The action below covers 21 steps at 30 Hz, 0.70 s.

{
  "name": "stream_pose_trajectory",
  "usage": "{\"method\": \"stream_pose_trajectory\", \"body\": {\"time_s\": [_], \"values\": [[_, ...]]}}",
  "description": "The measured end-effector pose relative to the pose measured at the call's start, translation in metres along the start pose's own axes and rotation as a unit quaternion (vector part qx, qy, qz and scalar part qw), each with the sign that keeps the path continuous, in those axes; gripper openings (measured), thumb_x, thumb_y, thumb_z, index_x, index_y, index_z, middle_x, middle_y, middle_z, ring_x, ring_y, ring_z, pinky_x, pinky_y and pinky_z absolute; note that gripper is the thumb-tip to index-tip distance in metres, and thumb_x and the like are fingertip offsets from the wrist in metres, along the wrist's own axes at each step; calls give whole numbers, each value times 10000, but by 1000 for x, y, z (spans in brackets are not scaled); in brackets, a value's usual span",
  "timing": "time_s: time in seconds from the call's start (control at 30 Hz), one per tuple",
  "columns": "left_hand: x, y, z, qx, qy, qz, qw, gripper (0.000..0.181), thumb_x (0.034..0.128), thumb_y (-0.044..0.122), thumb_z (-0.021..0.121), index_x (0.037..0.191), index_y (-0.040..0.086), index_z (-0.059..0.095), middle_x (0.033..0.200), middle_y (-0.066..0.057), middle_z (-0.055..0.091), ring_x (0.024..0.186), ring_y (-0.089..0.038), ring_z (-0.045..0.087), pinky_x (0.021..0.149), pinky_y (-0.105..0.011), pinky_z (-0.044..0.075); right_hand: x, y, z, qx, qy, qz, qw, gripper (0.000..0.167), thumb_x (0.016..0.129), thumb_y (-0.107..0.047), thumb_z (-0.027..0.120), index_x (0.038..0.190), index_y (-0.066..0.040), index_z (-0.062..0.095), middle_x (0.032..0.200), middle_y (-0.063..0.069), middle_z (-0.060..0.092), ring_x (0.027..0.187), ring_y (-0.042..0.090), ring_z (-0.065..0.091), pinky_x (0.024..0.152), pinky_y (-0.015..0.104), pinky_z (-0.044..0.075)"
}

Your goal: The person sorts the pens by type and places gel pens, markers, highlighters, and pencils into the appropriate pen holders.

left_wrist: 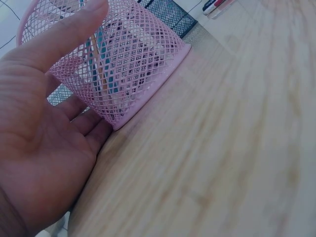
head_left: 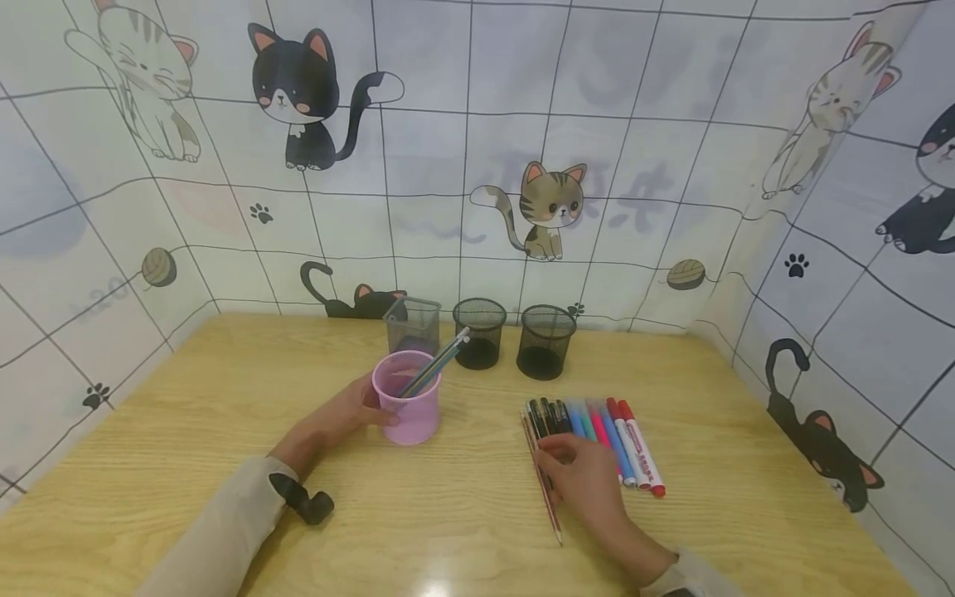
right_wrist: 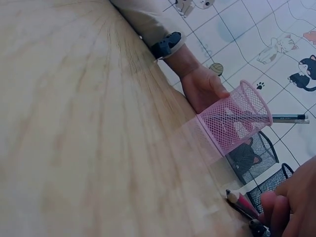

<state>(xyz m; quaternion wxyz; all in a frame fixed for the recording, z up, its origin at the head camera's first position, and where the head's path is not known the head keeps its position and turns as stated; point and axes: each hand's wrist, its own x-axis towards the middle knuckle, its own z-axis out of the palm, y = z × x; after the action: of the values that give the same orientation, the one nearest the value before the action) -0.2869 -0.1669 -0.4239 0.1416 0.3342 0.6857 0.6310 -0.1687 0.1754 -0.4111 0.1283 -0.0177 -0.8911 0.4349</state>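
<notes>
A pink mesh pen holder (head_left: 414, 414) stands upright on the table, with a few pencils (head_left: 433, 369) leaning in it. My left hand (head_left: 346, 414) grips its left side; in the left wrist view the thumb lies along the pink mesh (left_wrist: 143, 54) and the other fingers reach behind. Over on the right, my right hand (head_left: 589, 485) has its fingers curled at a reddish pencil (head_left: 543, 489), pinching it near the table at the left end of a row of pens. The pencil's sharpened tip (right_wrist: 232, 195) shows in the right wrist view. The hand hides parts of the nearby pens.
Black pens (head_left: 548, 414), coloured markers (head_left: 597, 423) and red-capped white markers (head_left: 637, 448) lie side by side. Behind stand a square mesh holder (head_left: 413, 319) and two round black ones, a middle one (head_left: 479, 319) and a right one (head_left: 548, 323). Cat-printed cloth (head_left: 425, 166) encloses the table.
</notes>
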Motion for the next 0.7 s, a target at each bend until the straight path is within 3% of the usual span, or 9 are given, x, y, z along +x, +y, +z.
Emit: {"method": "stream_pose_trajectory", "body": {"time_s": [0.17, 0.7], "values": [[0, 1, 0, 10, -26, 71, 10000, 784, 806, -27, 707, 1465, 11, 284, 1414, -189, 432, 1272, -300, 437, 1031, -292, 363, 0, 2, 2, -160, -31, -334, 9993, 111, 775, -133, 788, 873, -106, 745, 742, -56, 699, 646, 57, 614, 520, 230, 445], [1, 1, 1, -52, -50, 134, 9999, 818, 797, -26, 715, 1464, -27, 241, 1408, -226, 413, 1286, -324, 406, 1035, -292, 358, 5, -3, 7, -836, -415, -683, 9933, 184, 741, -214, 817, 855, -98, 733, 672, -101, 613, 613, 59, 529, 559, 256, 444]]}}
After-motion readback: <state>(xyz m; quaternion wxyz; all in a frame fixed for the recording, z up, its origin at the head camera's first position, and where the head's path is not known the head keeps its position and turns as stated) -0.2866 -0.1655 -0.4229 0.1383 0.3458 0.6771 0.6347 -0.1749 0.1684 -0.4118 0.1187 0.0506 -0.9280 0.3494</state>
